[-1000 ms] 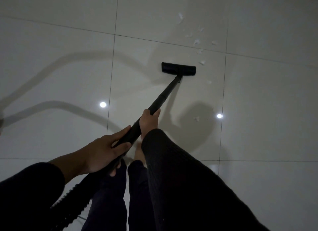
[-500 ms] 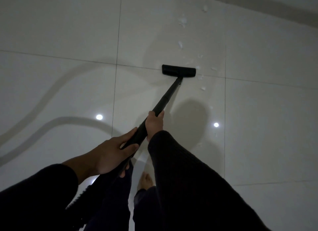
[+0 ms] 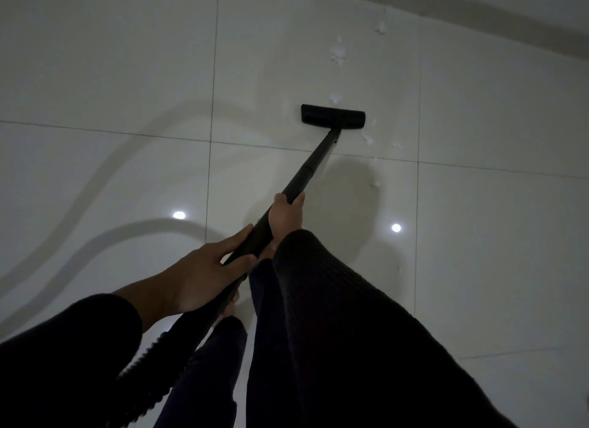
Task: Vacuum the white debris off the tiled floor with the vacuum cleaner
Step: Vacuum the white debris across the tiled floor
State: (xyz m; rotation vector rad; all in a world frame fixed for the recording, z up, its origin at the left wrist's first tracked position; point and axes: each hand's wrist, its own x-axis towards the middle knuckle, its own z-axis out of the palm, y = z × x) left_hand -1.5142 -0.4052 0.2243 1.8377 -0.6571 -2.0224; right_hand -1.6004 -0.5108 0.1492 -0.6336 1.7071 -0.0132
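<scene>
A black vacuum wand (image 3: 310,166) runs from my hands up to its flat black floor head (image 3: 332,117), which rests on the glossy white tiled floor (image 3: 127,76). My right hand (image 3: 286,215) grips the wand higher up; my left hand (image 3: 207,274) holds it lower down, thumb over the tube, near the ribbed hose (image 3: 149,364). White debris (image 3: 338,55) lies beyond the head, one scrap (image 3: 335,97) sits just past it, and more bits (image 3: 368,138) lie to its right.
A grey skirting and wall base (image 3: 510,22) crosses the top right corner. My dark-trousered legs (image 3: 267,332) and a bare foot stand below the hands. Two ceiling-light reflections and hose shadows mark the tiles on the left.
The floor head has slid forward over the grout line into the debris; several scraps near that line are gone or now lie behind it. Both hands keep their hold.
</scene>
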